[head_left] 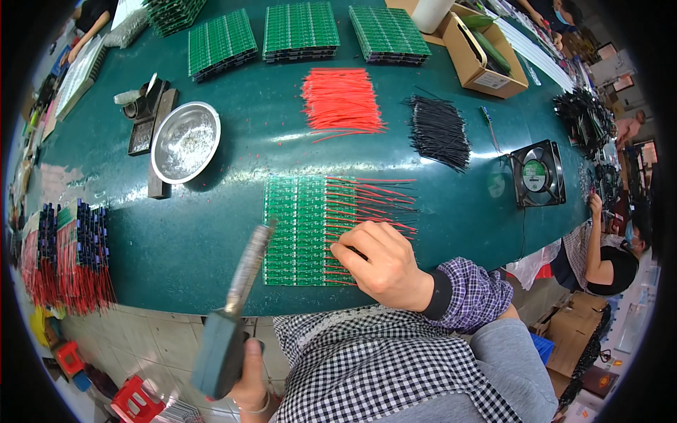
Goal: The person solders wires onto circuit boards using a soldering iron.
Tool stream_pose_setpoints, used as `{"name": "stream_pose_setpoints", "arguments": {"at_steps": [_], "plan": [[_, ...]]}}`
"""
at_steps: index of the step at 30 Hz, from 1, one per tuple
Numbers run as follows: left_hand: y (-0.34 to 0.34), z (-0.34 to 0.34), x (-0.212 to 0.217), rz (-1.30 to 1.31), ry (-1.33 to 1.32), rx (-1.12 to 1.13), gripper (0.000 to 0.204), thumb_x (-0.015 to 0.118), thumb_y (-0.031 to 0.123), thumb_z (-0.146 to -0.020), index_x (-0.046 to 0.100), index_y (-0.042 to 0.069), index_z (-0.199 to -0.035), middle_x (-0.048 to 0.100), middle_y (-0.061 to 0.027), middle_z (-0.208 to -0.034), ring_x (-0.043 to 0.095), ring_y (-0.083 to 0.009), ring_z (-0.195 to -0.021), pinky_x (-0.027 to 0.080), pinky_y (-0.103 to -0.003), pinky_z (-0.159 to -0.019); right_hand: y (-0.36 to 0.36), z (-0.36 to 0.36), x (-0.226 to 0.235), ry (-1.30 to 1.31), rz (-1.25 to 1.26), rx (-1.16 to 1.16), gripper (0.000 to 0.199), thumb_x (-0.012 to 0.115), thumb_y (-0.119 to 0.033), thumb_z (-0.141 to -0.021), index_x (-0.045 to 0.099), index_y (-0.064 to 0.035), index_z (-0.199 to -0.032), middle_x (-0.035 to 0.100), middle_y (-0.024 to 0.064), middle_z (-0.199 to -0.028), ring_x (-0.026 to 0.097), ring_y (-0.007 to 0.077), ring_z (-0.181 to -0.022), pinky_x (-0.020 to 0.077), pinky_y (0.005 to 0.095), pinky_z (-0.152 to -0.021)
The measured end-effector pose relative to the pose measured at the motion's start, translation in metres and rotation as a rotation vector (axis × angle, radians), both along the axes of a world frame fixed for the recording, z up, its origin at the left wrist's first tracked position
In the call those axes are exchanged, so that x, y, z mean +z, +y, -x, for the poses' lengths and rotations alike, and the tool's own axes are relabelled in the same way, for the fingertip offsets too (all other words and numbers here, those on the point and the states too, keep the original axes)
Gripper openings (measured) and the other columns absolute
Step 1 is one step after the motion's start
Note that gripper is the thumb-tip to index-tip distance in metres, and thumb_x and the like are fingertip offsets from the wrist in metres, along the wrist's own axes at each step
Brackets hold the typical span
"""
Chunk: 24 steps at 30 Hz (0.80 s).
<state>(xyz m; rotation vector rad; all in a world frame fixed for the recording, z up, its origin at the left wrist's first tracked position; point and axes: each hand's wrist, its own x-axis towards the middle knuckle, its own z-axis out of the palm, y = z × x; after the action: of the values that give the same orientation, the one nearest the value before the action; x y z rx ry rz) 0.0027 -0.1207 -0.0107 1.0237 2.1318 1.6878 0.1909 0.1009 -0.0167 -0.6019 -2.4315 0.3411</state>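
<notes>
Head view, green circuit panel (296, 233), under right hand's fingers (355, 261)

The head view comes from the left one of two fisheye cameras worn side by side on the person's head. It looks steeply down and a little forward over the table (176, 261), upright, with the board (295, 231) near mid-picture. It hangs near the board, at the wearer's side of it, so the wearer's apron (381, 359) shows below the board. Its wide field reaches past the bowl (186, 143) left of the board and past the fan (537, 175) right of it; straight edges bend toward the dark rim.
</notes>
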Motion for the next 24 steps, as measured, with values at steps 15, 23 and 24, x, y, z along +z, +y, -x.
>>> {"name": "stream_pose_setpoints", "arguments": {"at_steps": [15,23,24], "plan": [[0.087,0.045,0.004,-0.17,-0.106,0.201,0.024,0.071,-0.006,-0.089,0.068,-0.009,-0.113,0.072,-0.0122,-0.105,0.053,-0.0076,-0.063,0.036,-0.021,-0.05,0.082,-0.08,0.012,-0.066,-0.158,-0.444,0.022,0.067,0.004,-0.077,0.069,-0.0015,-0.098,0.065,0.0089,-0.098,0.063,0.0286,-0.09,0.0533,0.0385,-0.075],[0.068,0.025,-0.007,-0.177,-0.183,0.249,0.027,0.068,-0.006,-0.091,0.064,-0.011,-0.117,0.072,-0.0172,-0.114,0.05,-0.008,-0.061,0.036,-0.022,-0.05,0.126,-0.104,-0.008,-0.088,-0.202,-0.439,0.016,0.074,-0.001,-0.079,0.071,-0.0029,-0.094,0.065,0.0045,-0.093,0.061,0.024,-0.089,0.0504,0.0368,-0.076],[0.068,0.023,-0.007,-0.176,-0.198,0.281,0.026,0.068,-0.006,-0.091,0.064,-0.011,-0.116,0.071,-0.0178,-0.114,0.05,-0.0082,-0.061,0.036,-0.022,-0.05,0.128,-0.103,-0.007,-0.09,-0.22,-0.438,0.013,0.074,-0.001,-0.079,0.07,-0.004,-0.091,0.065,0.0038,-0.092,0.061,0.0234,-0.089,0.0489,0.0364,-0.075]]}}
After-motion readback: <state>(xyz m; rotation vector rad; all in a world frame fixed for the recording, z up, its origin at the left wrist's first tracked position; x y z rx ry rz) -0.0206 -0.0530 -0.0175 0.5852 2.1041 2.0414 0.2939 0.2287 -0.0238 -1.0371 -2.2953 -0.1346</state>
